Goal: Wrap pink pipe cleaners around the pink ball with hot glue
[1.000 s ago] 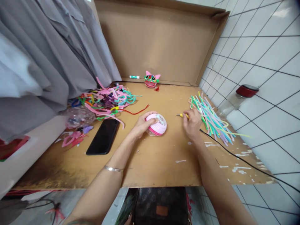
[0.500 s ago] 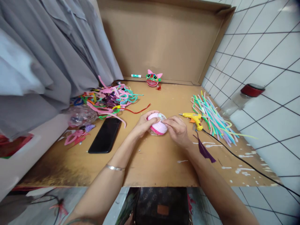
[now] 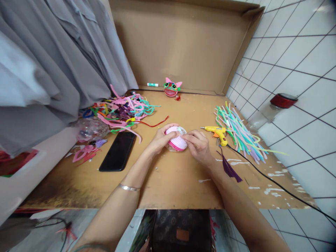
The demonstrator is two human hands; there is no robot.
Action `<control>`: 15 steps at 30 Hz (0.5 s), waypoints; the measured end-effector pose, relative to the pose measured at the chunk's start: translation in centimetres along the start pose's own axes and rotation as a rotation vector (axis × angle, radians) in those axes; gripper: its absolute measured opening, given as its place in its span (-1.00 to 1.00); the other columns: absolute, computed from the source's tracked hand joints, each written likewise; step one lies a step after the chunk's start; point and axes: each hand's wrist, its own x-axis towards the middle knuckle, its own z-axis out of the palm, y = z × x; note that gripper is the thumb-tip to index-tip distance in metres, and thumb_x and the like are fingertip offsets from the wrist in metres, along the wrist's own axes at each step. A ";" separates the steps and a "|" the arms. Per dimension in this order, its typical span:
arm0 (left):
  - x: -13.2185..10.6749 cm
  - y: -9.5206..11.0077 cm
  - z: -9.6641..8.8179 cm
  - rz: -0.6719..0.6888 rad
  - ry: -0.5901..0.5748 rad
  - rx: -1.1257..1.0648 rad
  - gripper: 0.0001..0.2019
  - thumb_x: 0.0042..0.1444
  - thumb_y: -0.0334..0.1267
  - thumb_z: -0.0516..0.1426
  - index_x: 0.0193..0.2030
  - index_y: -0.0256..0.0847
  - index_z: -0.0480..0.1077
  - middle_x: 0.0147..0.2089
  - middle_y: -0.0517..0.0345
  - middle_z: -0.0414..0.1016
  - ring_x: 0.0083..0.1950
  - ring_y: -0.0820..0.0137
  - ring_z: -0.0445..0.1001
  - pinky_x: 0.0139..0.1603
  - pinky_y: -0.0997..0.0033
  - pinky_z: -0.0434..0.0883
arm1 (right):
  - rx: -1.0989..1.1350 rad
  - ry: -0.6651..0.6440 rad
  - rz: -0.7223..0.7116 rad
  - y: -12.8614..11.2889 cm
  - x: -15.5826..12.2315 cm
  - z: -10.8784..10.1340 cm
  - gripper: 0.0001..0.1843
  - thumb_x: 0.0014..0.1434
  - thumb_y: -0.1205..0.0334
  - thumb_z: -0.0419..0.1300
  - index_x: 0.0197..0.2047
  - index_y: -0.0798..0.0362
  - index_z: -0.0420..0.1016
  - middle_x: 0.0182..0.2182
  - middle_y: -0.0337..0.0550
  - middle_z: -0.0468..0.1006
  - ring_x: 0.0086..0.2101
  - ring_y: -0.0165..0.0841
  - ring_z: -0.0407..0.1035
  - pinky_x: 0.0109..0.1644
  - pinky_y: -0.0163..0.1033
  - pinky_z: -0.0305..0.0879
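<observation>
A round craft ball point(image 3: 177, 142), wound with pale lilac and bright pink pipe cleaner, sits between my hands over the middle of the table. My left hand point(image 3: 163, 138) is wrapped around its left side, thumb across the top. At its right edge, my right hand point(image 3: 198, 143) has thumb and forefinger pinched together against the surface; what lies in the pinch is too small to make out. Just right of that hand rests a yellow hot glue gun point(image 3: 219, 133), nozzle toward the left. Below the gun lies a purple tassel point(image 3: 229, 169).
Loose pipe cleaners point(image 3: 240, 136) lie at the right, and a tangled pile point(image 3: 128, 108) at the left. A black phone point(image 3: 117, 152) lies near my left forearm. A finished animal-face ornament point(image 3: 171, 88) and glue stick point(image 3: 152, 85) stand by the cardboard point(image 3: 181, 45). The gun's cord point(image 3: 273, 178) trails right.
</observation>
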 end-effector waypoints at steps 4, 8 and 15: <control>0.0 0.0 0.0 -0.006 0.006 -0.004 -0.54 -0.21 -0.25 0.31 -0.08 -0.26 0.50 -0.19 0.09 0.59 -0.24 0.37 0.49 -0.20 0.45 0.41 | 0.002 -0.012 0.026 0.0 0.0 0.1 -0.69 0.30 0.38 0.05 -0.08 -0.06 0.59 -0.27 -0.14 0.55 -0.26 -0.31 0.41 -0.20 -0.18 0.21; 0.0 0.0 0.0 0.008 -0.004 0.000 -0.54 -0.22 -0.22 0.31 -0.09 -0.26 0.50 -0.19 0.08 0.59 -0.23 0.38 0.49 -0.18 0.45 0.40 | 0.024 -0.003 0.035 -0.2 0.1 0.0 -0.73 0.31 0.34 0.06 -0.09 -0.04 0.58 -0.27 -0.14 0.54 -0.26 -0.32 0.41 -0.19 -0.18 0.22; -0.1 0.2 0.0 -0.009 -0.010 -0.002 -0.52 -0.22 -0.20 0.31 -0.07 -0.26 0.50 -0.19 0.08 0.59 -0.28 0.40 0.47 -0.28 0.49 0.38 | 0.005 0.015 0.022 -0.9 0.3 -0.2 -0.79 0.30 0.23 0.12 -0.11 -0.02 0.58 -0.27 -0.12 0.53 -0.27 -0.31 0.41 -0.18 -0.16 0.22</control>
